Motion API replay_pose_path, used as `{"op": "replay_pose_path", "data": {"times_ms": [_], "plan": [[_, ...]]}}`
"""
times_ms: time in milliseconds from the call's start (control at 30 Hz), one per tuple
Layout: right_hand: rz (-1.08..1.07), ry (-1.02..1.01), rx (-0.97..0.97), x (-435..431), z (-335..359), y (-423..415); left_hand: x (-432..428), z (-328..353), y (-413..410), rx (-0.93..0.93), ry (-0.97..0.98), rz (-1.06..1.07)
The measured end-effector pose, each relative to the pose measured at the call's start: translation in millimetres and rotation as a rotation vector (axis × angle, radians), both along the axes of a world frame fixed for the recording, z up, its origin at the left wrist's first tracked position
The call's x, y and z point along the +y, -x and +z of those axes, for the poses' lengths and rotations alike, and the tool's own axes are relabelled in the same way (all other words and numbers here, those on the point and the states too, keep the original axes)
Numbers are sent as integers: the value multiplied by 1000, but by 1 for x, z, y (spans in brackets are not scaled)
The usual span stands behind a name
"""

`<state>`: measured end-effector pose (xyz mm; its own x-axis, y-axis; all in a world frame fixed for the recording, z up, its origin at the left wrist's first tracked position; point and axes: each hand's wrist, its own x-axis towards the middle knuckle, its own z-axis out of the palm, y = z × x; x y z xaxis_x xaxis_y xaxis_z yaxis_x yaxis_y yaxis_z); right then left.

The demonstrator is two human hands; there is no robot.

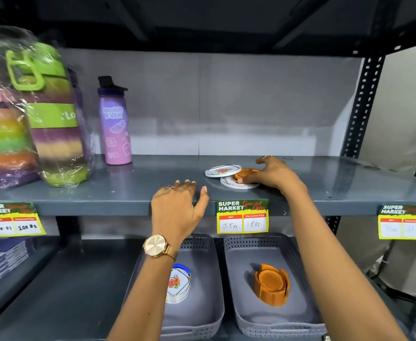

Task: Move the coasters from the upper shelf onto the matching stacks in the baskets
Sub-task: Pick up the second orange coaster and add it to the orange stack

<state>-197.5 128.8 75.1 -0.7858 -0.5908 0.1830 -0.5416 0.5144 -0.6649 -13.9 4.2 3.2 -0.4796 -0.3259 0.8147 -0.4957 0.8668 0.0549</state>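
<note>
On the upper shelf [128, 193] lie two white round coasters with a floral print, one further back [220, 170] and one nearer [234, 184], with an orange coaster [245, 172] resting on top of them. My right hand [273, 174] grips the orange coaster between thumb and fingers. My left hand [177, 205] rests flat on the shelf's front edge, holding nothing. Below, the left grey basket [202, 313] holds a stack of white floral coasters [178, 284]. The right grey basket [241, 303] holds an orange coaster stack in its holder [272, 284].
A purple water bottle [116, 124] and large wrapped green-and-rainbow bottles [47, 114] stand at the shelf's left. Price tags [242, 216] hang from the front edge. A black perforated upright [362, 107] borders the right. Boxed goods [3, 257] sit lower left.
</note>
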Motion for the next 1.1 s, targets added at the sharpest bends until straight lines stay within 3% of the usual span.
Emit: {"op": "replay_pose_path", "data": {"times_ms": [167,300,700,1100], "plan": [[-35,51,-48,3,-1,10,-1,0,0,-17,-1,8],[-90,152,23,17,-2,9,-1,-1,1,-27,-11,16],[85,715,652,36,-29,-83,-3,-1,1,-62,-38,21],[47,850,694,41,-44,-111,-2,1,-3,-80,5,-9]]}}
